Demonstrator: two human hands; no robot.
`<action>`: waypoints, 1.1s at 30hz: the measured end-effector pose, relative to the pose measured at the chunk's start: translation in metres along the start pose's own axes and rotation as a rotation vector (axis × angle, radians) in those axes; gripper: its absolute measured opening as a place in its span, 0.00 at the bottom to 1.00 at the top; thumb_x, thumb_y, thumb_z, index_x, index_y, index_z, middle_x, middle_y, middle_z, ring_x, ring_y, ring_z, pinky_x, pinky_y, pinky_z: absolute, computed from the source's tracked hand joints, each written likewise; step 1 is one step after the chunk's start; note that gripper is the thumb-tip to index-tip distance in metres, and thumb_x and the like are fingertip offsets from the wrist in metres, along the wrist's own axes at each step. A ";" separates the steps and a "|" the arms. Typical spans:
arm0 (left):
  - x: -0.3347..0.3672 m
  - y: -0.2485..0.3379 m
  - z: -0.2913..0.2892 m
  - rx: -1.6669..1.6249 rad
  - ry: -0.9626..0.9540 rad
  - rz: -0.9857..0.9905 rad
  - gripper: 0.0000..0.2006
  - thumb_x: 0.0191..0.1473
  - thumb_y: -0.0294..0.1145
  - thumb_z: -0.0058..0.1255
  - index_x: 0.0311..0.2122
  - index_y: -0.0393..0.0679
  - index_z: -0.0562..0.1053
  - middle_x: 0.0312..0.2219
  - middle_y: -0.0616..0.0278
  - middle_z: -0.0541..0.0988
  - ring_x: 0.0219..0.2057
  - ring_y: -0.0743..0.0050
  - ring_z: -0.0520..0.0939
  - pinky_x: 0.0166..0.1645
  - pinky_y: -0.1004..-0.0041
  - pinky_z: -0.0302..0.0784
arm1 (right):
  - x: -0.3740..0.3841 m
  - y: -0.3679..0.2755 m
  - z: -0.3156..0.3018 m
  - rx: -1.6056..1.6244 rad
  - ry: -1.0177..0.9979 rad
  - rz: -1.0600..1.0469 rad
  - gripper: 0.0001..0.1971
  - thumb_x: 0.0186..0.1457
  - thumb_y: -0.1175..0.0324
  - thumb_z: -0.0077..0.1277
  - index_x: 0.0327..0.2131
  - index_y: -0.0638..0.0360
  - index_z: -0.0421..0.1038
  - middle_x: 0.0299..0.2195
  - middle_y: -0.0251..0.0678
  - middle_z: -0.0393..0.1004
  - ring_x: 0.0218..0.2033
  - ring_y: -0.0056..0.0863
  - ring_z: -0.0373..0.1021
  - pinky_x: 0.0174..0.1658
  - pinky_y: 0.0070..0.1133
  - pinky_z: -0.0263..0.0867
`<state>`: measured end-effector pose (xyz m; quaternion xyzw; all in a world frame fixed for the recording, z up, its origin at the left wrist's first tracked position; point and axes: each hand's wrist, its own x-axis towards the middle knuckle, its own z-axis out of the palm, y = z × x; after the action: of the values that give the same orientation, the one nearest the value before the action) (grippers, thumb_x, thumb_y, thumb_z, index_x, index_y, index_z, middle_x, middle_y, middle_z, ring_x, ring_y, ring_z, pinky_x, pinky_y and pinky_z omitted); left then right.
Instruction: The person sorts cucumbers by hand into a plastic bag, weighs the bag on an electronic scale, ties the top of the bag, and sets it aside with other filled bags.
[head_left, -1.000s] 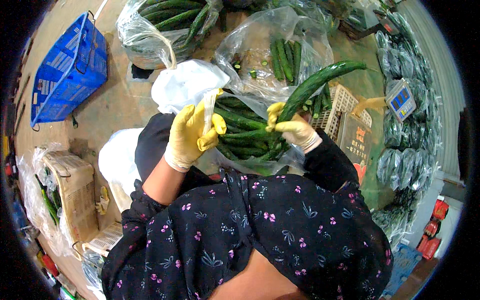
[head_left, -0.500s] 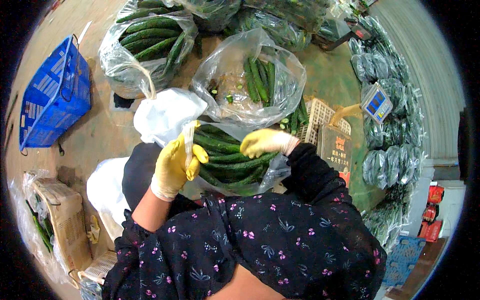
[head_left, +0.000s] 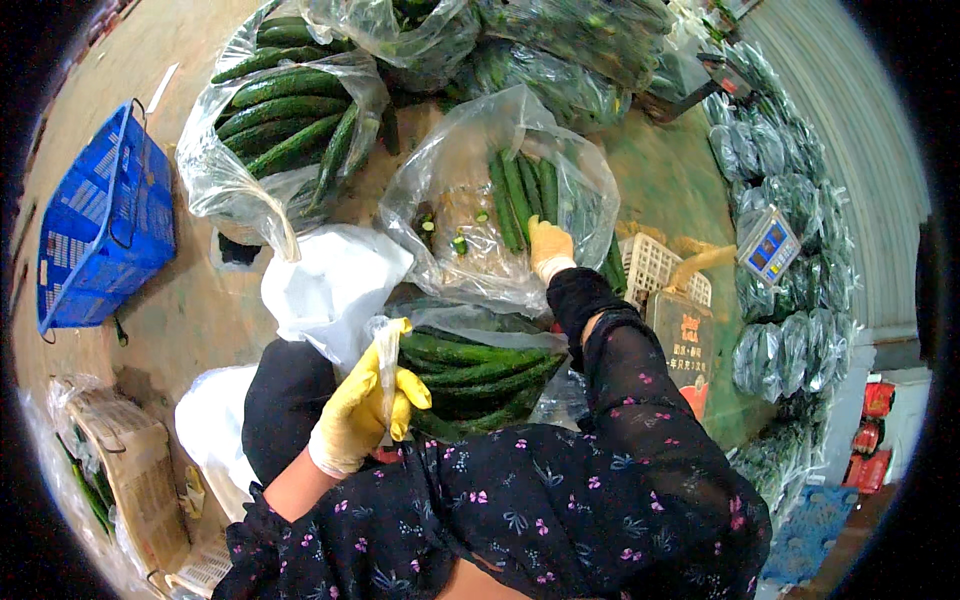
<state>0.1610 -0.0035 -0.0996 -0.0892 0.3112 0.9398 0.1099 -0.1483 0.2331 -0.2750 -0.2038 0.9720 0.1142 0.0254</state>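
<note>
My left hand [head_left: 365, 410], in a yellow-coated glove, is closed on a narrow folded strip of clear plastic [head_left: 389, 365] that stands up between thumb and fingers. Ahead, my right hand [head_left: 550, 244], gloved alike, reaches over the rim of an open clear plastic bag [head_left: 420, 265]. Its fingers bend onto the near end of a long dark green cucumber [head_left: 516, 195], one of several side by side in there. Cut cucumber ends [head_left: 459, 245] lie in that bag too. Close to my body, another bag holds a heap of cucumbers [head_left: 480, 375].
A full bag of cucumbers [head_left: 290, 115] stands at far left, near a blue basket [head_left: 105, 220]. White plastic bags [head_left: 335, 285] lie by my left knee. On the right are a beige crate [head_left: 665, 268], a printed box [head_left: 680, 335], a scale display [head_left: 770, 250] and stacked bagged cucumbers [head_left: 790, 345].
My right hand has moved forward from above the near heap to the cucumbers in the open bag. The left hand still holds the plastic strip, slightly lower in view.
</note>
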 end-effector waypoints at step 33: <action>0.000 -0.008 -0.019 0.028 0.069 0.165 0.25 0.55 0.48 0.38 0.56 0.49 0.58 0.30 0.55 0.76 0.20 0.73 0.74 0.24 0.77 0.70 | -0.178 -0.069 -0.145 1.907 -0.637 -0.344 0.28 0.37 0.69 0.61 0.44 0.61 0.61 0.34 0.29 0.68 0.38 0.20 0.64 0.45 0.18 0.59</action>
<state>0.1654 -0.0089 -0.1195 -0.0939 0.3340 0.9376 0.0226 0.0426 0.2073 -0.1316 -0.1956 0.5637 -0.6640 0.4505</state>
